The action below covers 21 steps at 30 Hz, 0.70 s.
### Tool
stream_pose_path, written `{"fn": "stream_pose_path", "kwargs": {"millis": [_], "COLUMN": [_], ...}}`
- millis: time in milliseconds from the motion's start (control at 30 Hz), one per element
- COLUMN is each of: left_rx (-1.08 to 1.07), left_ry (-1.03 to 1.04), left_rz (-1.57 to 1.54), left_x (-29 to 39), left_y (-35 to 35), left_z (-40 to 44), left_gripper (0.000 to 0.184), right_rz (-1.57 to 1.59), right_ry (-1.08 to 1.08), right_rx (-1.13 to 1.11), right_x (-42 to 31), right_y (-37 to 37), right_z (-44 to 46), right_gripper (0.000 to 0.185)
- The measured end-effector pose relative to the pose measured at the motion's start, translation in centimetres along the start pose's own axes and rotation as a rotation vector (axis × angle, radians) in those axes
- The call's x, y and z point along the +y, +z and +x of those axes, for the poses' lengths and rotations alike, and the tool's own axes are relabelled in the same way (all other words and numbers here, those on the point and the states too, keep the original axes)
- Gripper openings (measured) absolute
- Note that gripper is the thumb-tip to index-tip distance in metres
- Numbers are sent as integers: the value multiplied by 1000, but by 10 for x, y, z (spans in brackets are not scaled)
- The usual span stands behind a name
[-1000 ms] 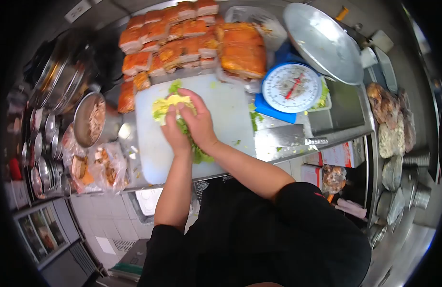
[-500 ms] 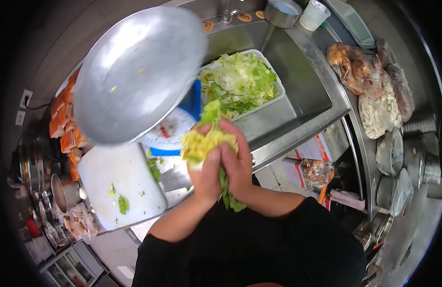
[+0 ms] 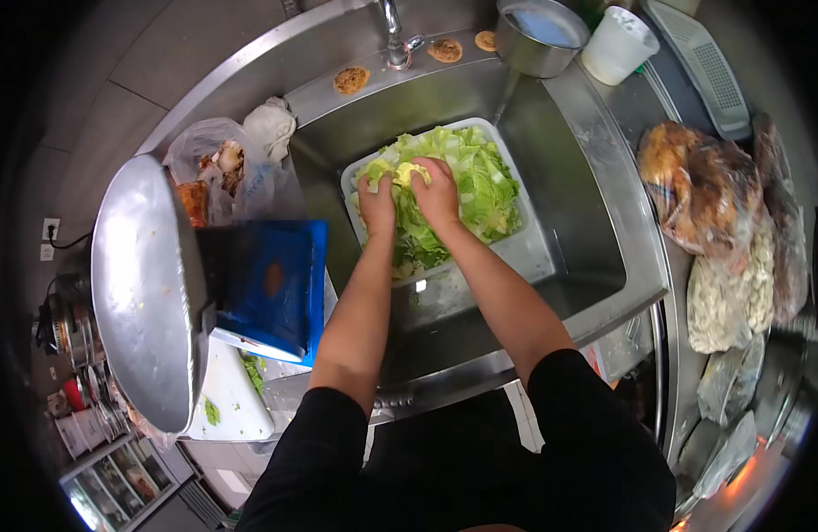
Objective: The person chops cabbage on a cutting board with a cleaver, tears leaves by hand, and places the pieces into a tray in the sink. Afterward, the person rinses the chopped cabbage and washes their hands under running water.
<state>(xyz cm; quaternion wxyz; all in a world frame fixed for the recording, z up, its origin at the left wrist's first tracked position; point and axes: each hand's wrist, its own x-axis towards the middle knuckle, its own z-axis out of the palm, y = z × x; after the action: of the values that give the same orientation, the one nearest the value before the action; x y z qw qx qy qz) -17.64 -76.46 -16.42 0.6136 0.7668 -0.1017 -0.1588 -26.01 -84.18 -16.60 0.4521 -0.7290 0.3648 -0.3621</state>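
A white rectangular tub (image 3: 508, 158) full of cut green lettuce (image 3: 480, 177) sits in the metal sink. Both my hands are over the near-left part of the heap. My left hand (image 3: 377, 208) has its fingers curled around a pale yellow-green clump of lettuce. Beside it, my right hand (image 3: 437, 197) grips another part of the yellow lettuce (image 3: 409, 172), fingers bent over it. Whether the two parts are still joined, I cannot tell. The fingertips are partly hidden among the leaves.
Left of the sink (image 3: 586, 266) stands a blue scale (image 3: 276, 284) with a big metal pan (image 3: 148, 293). A white cutting board (image 3: 236, 399) with green scraps lies below. Bagged food (image 3: 706, 177) is at right, a metal pot (image 3: 537, 53) and faucet (image 3: 393, 35) behind.
My hands have moved forward from above the counter edge to the tub, taking the yellow lettuce along. The view has shifted, so the scale and pan now appear further left.
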Motion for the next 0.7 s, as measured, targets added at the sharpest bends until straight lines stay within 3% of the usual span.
{"fn": "stream_pose_path", "kwargs": {"millis": [33,67,100,167,200,300,467,567,700], "left_rx": [61,24,30,-105,-218,-256,-184,-93,-311], "left_ry": [16,48,35,133,161,96,57,156,367], "left_rz": [242,257,260,452,607,871,968,951,589], "left_x": [-20,-39,-50,-69,-89,-91,-45,-19,46], "left_y": [0,0,2,5,7,17,18,9,-29], "left_z": [12,20,21,21,27,24,2,-24,-87], "left_gripper": [49,59,59,65,67,67,67,66,45], "right_rz": [-147,-228,-229,-516,-583,-744,-777,-781,-729], "right_ry": [-146,-208,-204,-362,-296,-316,-238,-262,-355], "right_rx": [25,-7,-21,-84,-194,-297,-382,-393,-312], "right_x": [15,28,36,48,61,92,82,51,29], "right_y": [-3,-6,-10,-18,-16,-16,-20,-36,-51], "right_z": [5,6,6,6,4,-3,1,2,-7], "right_gripper": [31,32,32,35,42,48,58,63,71]}}
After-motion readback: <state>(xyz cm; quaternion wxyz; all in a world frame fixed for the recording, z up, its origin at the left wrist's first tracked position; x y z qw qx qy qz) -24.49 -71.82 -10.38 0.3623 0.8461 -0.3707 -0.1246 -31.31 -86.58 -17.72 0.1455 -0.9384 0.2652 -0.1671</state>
